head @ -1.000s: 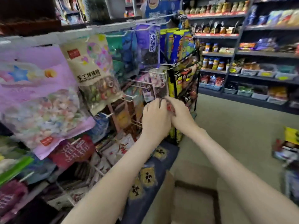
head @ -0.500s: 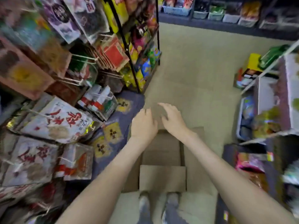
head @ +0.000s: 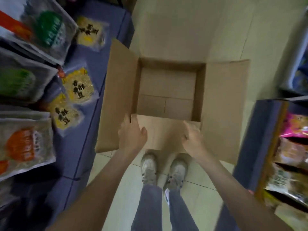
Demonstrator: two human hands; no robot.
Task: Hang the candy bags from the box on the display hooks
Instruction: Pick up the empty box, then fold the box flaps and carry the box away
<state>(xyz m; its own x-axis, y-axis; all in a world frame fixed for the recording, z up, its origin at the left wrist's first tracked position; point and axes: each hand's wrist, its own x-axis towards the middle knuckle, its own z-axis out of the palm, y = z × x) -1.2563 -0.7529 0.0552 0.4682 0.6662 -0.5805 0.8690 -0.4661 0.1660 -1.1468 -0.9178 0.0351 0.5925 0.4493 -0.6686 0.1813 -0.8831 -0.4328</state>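
The left hand [head: 132, 135] grips the near flap [head: 163, 132] of the open cardboard box [head: 121, 97], thumb on top and fingers [head: 126, 120] curled over its left corner. The right hand [head: 193, 139] curls its fingers [head: 189, 126] onto the same flap's right end. The box sits on the floor just beyond both hands, its bare bottom showing, and snack bags [head: 25, 144] hang well left of the left fingers.
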